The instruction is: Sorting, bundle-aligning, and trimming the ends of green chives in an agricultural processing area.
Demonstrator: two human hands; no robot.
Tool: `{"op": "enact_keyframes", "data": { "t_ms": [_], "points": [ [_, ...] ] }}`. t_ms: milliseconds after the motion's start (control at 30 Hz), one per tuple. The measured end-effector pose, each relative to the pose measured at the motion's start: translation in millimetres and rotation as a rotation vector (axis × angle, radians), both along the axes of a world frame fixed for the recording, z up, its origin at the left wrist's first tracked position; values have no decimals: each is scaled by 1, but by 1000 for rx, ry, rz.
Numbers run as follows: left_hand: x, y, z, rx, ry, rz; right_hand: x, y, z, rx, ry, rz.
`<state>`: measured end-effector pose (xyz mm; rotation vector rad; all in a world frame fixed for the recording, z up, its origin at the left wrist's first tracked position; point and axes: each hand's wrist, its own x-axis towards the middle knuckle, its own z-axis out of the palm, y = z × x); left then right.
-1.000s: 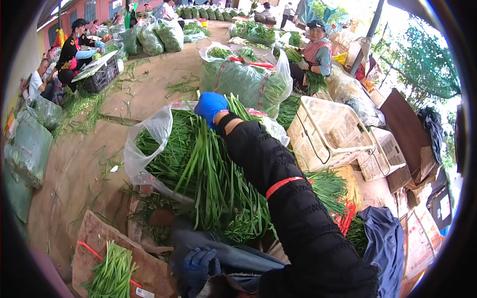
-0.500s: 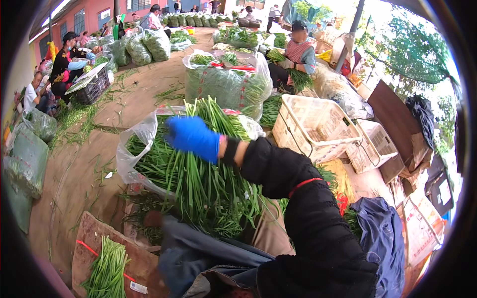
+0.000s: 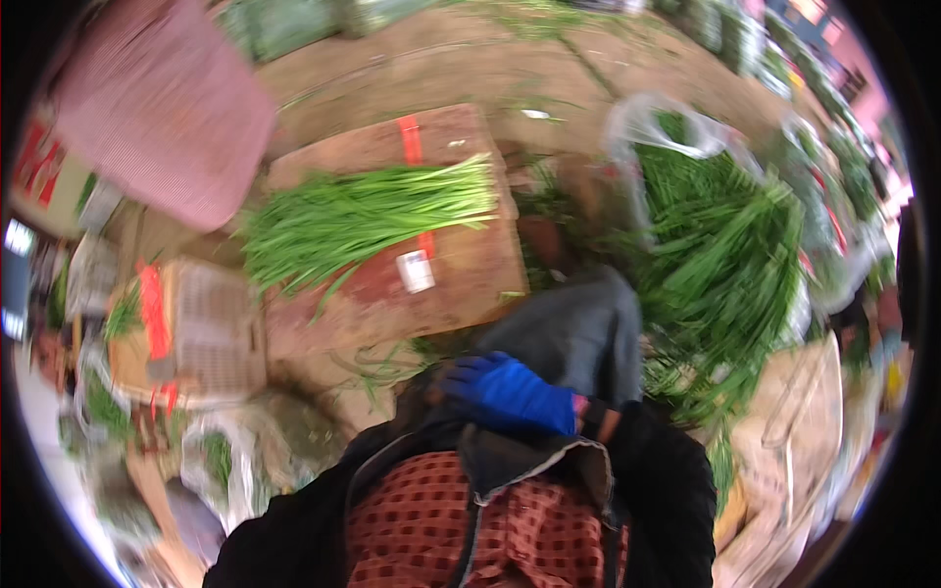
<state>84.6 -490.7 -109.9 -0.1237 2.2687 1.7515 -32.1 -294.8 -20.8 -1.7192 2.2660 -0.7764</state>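
Note:
My right hand, in a blue glove, lies across my lap with its fingers pointing left, somewhat blurred. No greens are in it. The fingertips reach a dark blur at the end of my left sleeve, where the fingers of my left hand cannot be made out. Ahead, a bundle of garlic chives lies on a worn brown board, across a red tape. A white label sits beside the bundle. At my right, a heap of loose chives fills an open clear plastic bag.
A pink ribbed panel stands at the far left. Below it is a pale plastic crate with red tape by it. Another beige crate stands at my right. Filled plastic bags line the back.
My view has swung left and down to the board and my lap. The right hand has left the heap of chives and come back to my lap.

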Motion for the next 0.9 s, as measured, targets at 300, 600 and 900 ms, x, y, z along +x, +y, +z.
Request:
{"op": "enact_keyframes", "data": {
  "t_ms": [300,600,900],
  "points": [
    [125,-20,-16,155,-146,219,23,-10,36,370,-124,250],
    [232,-36,-32,209,-206,445,0,36,93,463,-1036,38],
    [165,-22,-6,1520,-548,1012,10,50,111,695,-748,-86]
  ]
}}
